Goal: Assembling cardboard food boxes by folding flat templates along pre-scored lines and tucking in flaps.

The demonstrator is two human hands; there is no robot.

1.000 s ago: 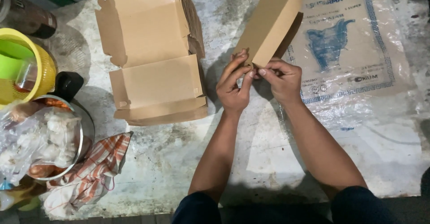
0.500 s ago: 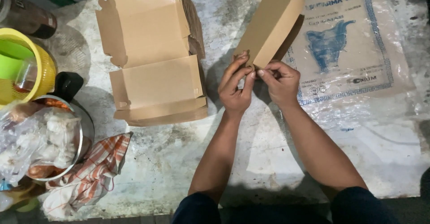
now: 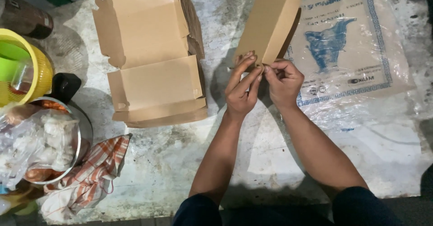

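You hold a flat brown cardboard box (image 3: 270,20), still folded, tilted above the worn grey desk (image 3: 189,163), its lower corner pinched between both hands. Your left hand (image 3: 241,93) has its grip together on that corner with fingers stretched along the edge, and your right hand (image 3: 284,81) clamps the same corner just beside it. An opened brown cardboard box (image 3: 151,59) lies to the left, and a clear printed plastic bag (image 3: 356,50) lies under the folded one.

A single head-worn camera looked steeply down from close above the worn table (image 3: 189,163), the person's forearms entering from the near edge, hands centred toward the far side
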